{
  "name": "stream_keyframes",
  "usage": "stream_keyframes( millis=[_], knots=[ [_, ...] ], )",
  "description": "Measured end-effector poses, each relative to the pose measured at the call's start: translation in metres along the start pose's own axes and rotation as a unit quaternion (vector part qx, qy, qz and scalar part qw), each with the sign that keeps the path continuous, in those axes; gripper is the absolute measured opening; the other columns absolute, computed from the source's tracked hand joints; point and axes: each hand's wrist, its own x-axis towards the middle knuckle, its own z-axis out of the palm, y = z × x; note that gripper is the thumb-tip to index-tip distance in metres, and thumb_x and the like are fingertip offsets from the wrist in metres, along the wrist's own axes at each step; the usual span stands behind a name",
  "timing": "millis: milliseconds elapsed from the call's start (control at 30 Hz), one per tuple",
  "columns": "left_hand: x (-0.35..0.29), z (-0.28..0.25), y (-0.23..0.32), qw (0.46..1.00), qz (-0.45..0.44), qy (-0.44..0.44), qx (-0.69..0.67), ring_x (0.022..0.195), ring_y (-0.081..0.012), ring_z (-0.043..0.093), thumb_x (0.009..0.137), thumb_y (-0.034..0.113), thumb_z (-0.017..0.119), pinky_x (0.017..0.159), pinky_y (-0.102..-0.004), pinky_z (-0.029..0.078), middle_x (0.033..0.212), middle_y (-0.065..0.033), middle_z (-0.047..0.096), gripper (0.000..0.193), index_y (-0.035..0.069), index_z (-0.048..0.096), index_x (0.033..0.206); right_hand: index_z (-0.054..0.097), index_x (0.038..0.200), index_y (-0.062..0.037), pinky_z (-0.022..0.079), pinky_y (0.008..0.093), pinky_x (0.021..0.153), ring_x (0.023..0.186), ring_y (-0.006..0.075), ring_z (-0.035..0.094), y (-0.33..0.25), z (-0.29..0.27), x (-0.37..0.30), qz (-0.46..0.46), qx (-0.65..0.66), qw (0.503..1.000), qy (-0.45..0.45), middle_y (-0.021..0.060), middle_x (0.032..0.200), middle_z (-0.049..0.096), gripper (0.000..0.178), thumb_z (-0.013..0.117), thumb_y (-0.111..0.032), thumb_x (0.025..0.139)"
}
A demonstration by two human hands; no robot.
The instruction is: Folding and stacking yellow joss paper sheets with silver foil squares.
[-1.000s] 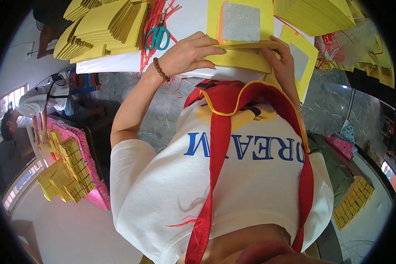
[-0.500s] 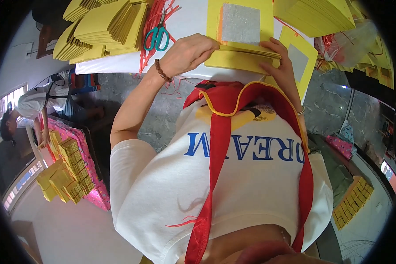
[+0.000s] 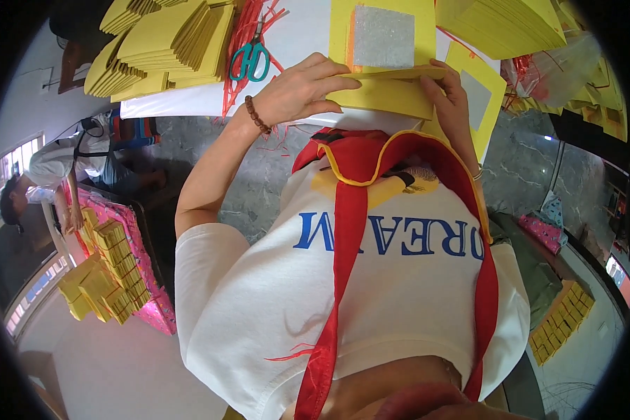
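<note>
Up near the top centre of the frame, the person's left hand (image 3: pixel 297 91) lies flat-fingered over the near edge of a yellow folded card (image 3: pixel 388 94), fingers stretched together across its surface and thumb below. At the card's right end the right hand (image 3: pixel 455 105) pinches the corner, fingertips closed on the yellow sheet. The card rests at the edge of a white table (image 3: pixel 189 108), just below a yellow sheet bearing a silver glitter square (image 3: pixel 383 36). Teal-handled scissors (image 3: pixel 250 61) lie among red strings to the upper left of the left hand. Stacks of yellow envelopes (image 3: pixel 161 42) fill the upper left, and more yellow stacks (image 3: pixel 500 24) the upper right.
</note>
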Motion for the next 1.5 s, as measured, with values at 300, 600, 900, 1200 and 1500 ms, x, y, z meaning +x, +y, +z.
stream_keyframes(
  millis=[300, 600, 900, 1200, 1500],
  knots=[
    [0.0, -0.006, -0.004, 0.999, 0.005, -0.001, -0.052, 0.096, -0.0276, 0.053, 0.076, 0.018, 0.068, 0.081, -0.0367, 0.045, 0.107, -0.0124, 0.058, 0.037, 0.008, 0.06, 0.11, 0.06, 0.109, -0.0014, 0.043, 0.0287, 0.087, 0.102, 0.0177, 0.052, -0.001, 0.0, 0.0, 0.032, 0.017, 0.999, 0.004, 0.0104, 0.12, 0.049, 0.031, 0.063, -0.018, 0.083],
    [0.002, -0.012, -0.002, 0.998, -0.031, 0.008, -0.06, 0.089, -0.0274, 0.057, 0.082, 0.016, 0.059, 0.077, -0.0348, 0.047, 0.093, -0.0121, 0.061, 0.016, 0.002, 0.064, 0.086, 0.059, 0.109, -0.0008, 0.044, 0.0284, 0.086, 0.1, 0.016, 0.053, 0.003, 0.0, 0.002, 0.048, 0.043, 0.998, 0.003, 0.0091, 0.12, 0.049, 0.031, 0.064, -0.018, 0.083],
    [0.005, -0.015, 0.0, 0.981, -0.121, 0.055, -0.138, 0.07, -0.0224, 0.06, 0.079, 0.013, 0.057, 0.062, -0.0304, 0.047, 0.08, -0.0079, 0.062, 0.013, 0.002, 0.061, 0.082, 0.055, 0.116, -0.0047, 0.033, 0.0339, 0.099, 0.117, 0.0216, 0.044, -0.001, -0.013, -0.001, -0.032, 0.076, 0.993, -0.082, 0.0101, 0.126, 0.046, 0.042, 0.054, -0.034, 0.086],
    [0.005, -0.019, -0.003, 0.984, -0.104, 0.033, -0.142, 0.069, -0.0236, 0.06, 0.08, 0.014, 0.054, 0.062, -0.031, 0.047, 0.08, -0.0087, 0.061, 0.015, 0.0, 0.06, 0.08, 0.052, 0.121, -0.0062, 0.027, 0.0363, 0.102, 0.128, 0.022, 0.032, -0.009, -0.012, -0.002, -0.017, 0.076, 0.992, -0.1, 0.0131, 0.13, 0.042, 0.051, 0.052, -0.04, 0.083],
    [0.009, -0.022, -0.002, 0.987, -0.097, 0.007, -0.13, 0.068, -0.0231, 0.06, 0.077, 0.011, 0.056, 0.062, -0.0314, 0.047, 0.079, -0.0082, 0.061, 0.012, 0.0, 0.06, 0.08, 0.056, 0.117, -0.0048, 0.025, 0.0354, 0.103, 0.128, 0.0224, 0.031, 0.004, -0.013, -0.001, -0.03, 0.125, 0.987, -0.093, 0.0111, 0.125, 0.049, 0.052, 0.043, -0.044, 0.085]
  ],
)
